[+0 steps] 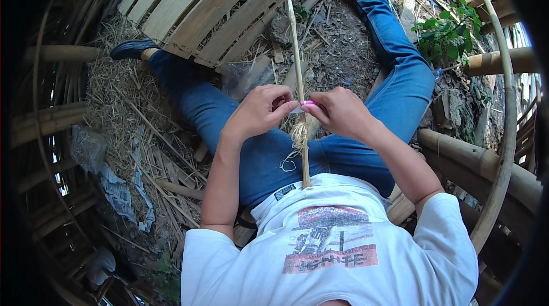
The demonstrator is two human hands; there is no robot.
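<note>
Both hands meet just above the seated person's lap. The left hand [260, 110] is curled nearly closed, fingertips pinched at a thin bamboo stick [296, 60]. The right hand [338, 113] is likewise curled, thumb and forefinger pinching a small pink object [309, 103] pressed against the stick; it may be a lighter or a small cutter, but it is too small to tell. Just below the fingers, a tuft of pale straw-like fibre [297, 134] is wound around the stick, with a loose strand curling down over the blue jeans [257, 157].

The stick runs upright between the legs, its lower end touching the white printed T-shirt [326, 237] and its top reaching up over a curved panel of bamboo slats [223, 9].

Around the person: dry straw [123, 106] and grey scraps on the ground at left, bare earth and debris between the legs, a leafy green plant [449, 32] at upper right, and thick bamboo poles [486, 163] at right.

A likely risk: with fingertips so close to the pink object, a slip could nick or burn a finger, and the loosely wound fibre could unravel if the pinch relaxes.
</note>
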